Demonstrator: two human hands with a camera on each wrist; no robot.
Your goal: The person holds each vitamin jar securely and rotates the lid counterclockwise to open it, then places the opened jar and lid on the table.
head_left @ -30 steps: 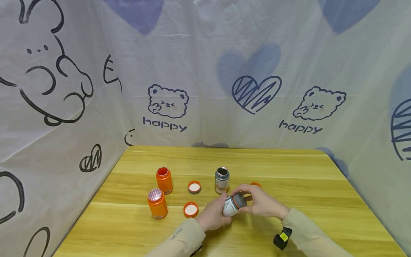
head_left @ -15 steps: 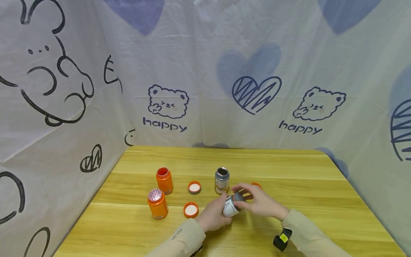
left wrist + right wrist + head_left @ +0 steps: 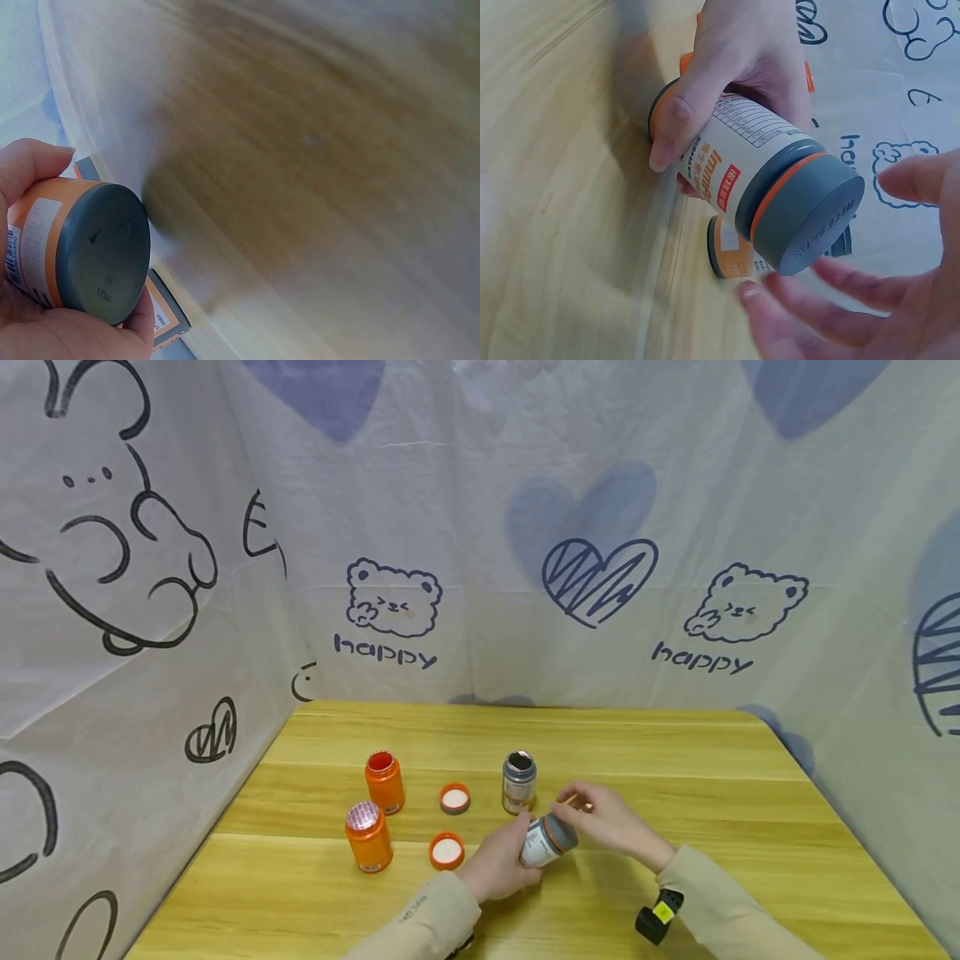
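Observation:
My left hand [image 3: 497, 862] grips a grey and white supplement bottle [image 3: 537, 846] round its body, tilted with its top toward the right. Its grey cap [image 3: 802, 217] with an orange ring sits on the neck in the right wrist view. Beside that cap is my right hand [image 3: 611, 820], its fingers [image 3: 832, 311] loosely spread and the thumb apart from it. The bottle's dark grey base [image 3: 105, 255] faces the left wrist camera. Just behind stands an uncapped grey bottle [image 3: 519, 787], its mouth showing dark.
On the left of the wooden table [image 3: 675, 752] stand an orange bottle with an open mouth [image 3: 385, 783] and an orange bottle with a foil-sealed top [image 3: 368, 839]. Two lids, a grey-orange one [image 3: 454, 798] and an orange one [image 3: 447, 851], lie upturned between them and the hands.
My right hand's fingers have come off the cap and shifted slightly right. They now cover the orange thing behind them. The left hand and its bottle stay almost still.

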